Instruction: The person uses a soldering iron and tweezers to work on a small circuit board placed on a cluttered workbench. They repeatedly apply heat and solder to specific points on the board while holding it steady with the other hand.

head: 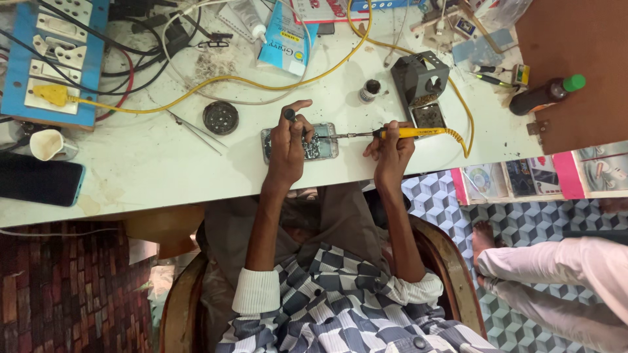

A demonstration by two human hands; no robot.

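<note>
Right now, plenty of clutter beyond the hands on the white surface (163, 176): a round dark grille disc (220, 117) and thin tweezers (196, 131) off to the left of the left hand, a small dark-capped bottle (369, 90) just past the gap between the hands, a grey soldering stand (422, 88) just beyond the right hand. Farther left, a blue switchboard (52, 59), a white cup (51, 144), a dark phone (40, 180) lying flat. Yellow cable (261, 84) looping across from the switchboard, behind both hands, round to the iron's tail. Brown bottle with green cap (546, 93) well off to the right. Someone else's bare foot (484, 236) and white trouser leg lower right, well apart.

Left hand (288, 147) curled over an opened phone (307, 144), palm pressing it to the surface, fingers bent, thumb and forefinger pinching a small dark knob-like bit (290, 115). Right hand (390, 149) closed pen-style round a yellow soldering iron (399, 133), tip touching the phone's insides right beside the left hand.
</note>
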